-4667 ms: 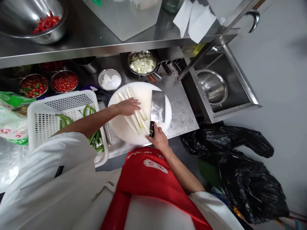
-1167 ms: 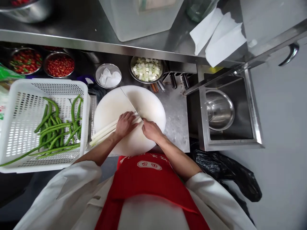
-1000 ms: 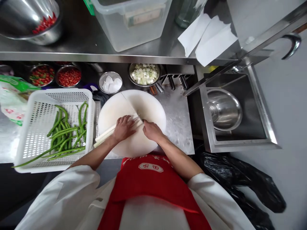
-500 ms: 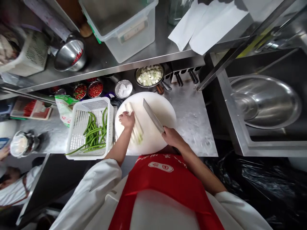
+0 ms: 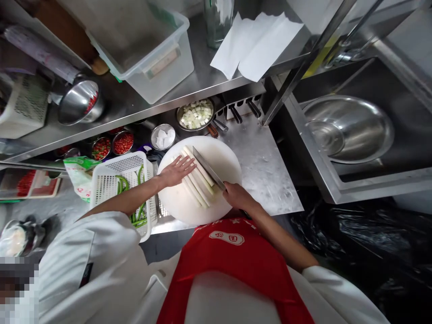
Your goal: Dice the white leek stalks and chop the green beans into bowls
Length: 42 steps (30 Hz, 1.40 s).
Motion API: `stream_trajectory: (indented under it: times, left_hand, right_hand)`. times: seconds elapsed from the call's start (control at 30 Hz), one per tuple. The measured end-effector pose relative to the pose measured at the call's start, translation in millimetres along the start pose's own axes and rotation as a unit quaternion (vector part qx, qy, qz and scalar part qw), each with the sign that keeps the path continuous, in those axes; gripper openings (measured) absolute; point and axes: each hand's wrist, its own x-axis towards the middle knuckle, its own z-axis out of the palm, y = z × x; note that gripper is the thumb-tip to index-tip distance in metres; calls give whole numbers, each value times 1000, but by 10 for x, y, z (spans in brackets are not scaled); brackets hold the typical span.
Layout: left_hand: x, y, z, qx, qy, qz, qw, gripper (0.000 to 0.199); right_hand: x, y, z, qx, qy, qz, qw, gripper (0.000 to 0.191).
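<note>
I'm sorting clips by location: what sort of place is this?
Probably a restaurant kitchen: a cleaver over a round cutting board, bowls of chopped chilies, and a steel sink.

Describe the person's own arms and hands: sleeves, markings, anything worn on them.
The left sleeve and right sleeve are white, loose and creased, ending around the elbows. The left one carries a small dark tag; none shows on the right. The left forearm and right forearm are bare. The left hand and right hand show no gloves.
</note>
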Motion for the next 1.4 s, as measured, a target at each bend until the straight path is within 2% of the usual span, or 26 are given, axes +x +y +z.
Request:
stream_trajectory:
  times: [0.13, 0.2, 0.27, 0.37, 0.47, 0.57, 0.67, 0.77, 0.9, 1.0, 1.23, 1.4]
  left_hand:
    - [412, -82, -28, -29, -29, 70, 997, 96]
    - [488, -142, 13, -75, -10, 77, 994, 91]
    - [445, -205, 91, -124, 21, 75, 989, 82]
    - [161, -231, 274, -156, 38, 42, 986, 74]
    - [-253, -66, 502, -129, 52, -71, 988, 71]
    - [-563, 276, 702, -79, 82, -249, 962, 69]
    - [-657, 624, 819, -73, 101, -391, 912, 71]
    - [-605, 832, 846, -91, 116, -446, 883, 77]
    - [-515, 916, 807, -110, 132, -452, 875, 89]
    - [-479, 938, 784, -122, 138, -446, 876, 90]
    - [-415, 984, 795, -127, 153, -432, 880, 92]
    - [-260, 962, 742, -125, 162, -388, 899, 94]
  right_hand:
    - [-27, -25, 10, 42, 2, 41, 998, 20]
    - [-40, -34, 7, 61, 4, 55, 997, 19]
    - [-52, -43, -3, 70, 4, 53, 996, 19]
    - [-59, -34, -7, 78, 5, 48, 996, 19]
    - [-51, 16, 21, 95, 8, 47, 994, 19]
    - [-40, 83, 55, 119, -5, 49, 992, 20]
    - [-35, 116, 46, 109, -9, 48, 993, 23]
    - [-42, 74, -16, 51, -1, 39, 998, 27]
    - [-82, -94, -93, -55, -4, 18, 998, 36]
    - [-139, -223, -88, -103, -14, -1, 995, 42]
    - [-255, -265, 12, -101, -18, -6, 995, 46]
    - [-261, -192, 67, -74, -11, -11, 997, 47]
